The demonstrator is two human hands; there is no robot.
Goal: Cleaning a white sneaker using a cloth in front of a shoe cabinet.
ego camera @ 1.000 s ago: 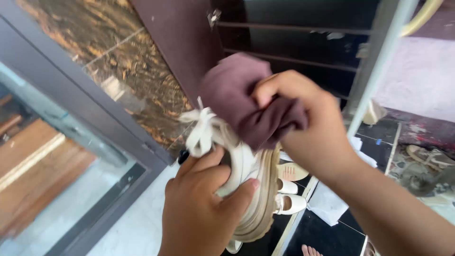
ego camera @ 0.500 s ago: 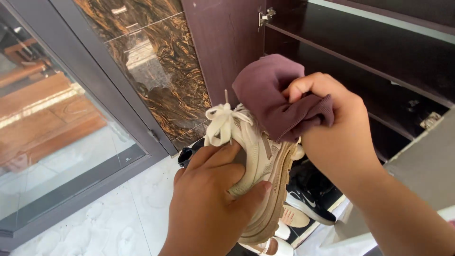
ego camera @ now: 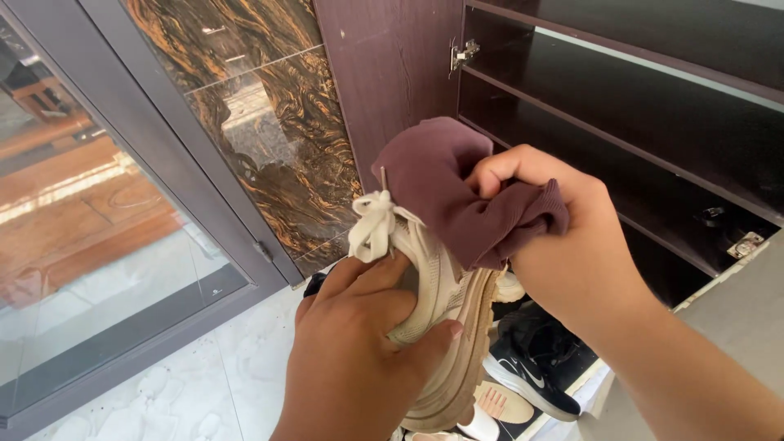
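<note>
- Gripping, as before: I see left hand (ego camera: 359, 359) fingers clamped round the cream sneaker (ego camera: 441, 302), held mid-air.
- Right hand (ego camera: 563, 237) fingers pinch maroon cloth (ego camera: 449, 188) against sneaker's upper; cloth sits slightly lower than earlier.
- Beyond: black shoe (ego camera: 523, 367) on floor, dark cabinet shelves (ego camera: 637, 122).

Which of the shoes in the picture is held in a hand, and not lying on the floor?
The cream sneaker with the tied white laces: the left hand grips it. The black sneaker and the pale shoes lie on the floor below.
</note>
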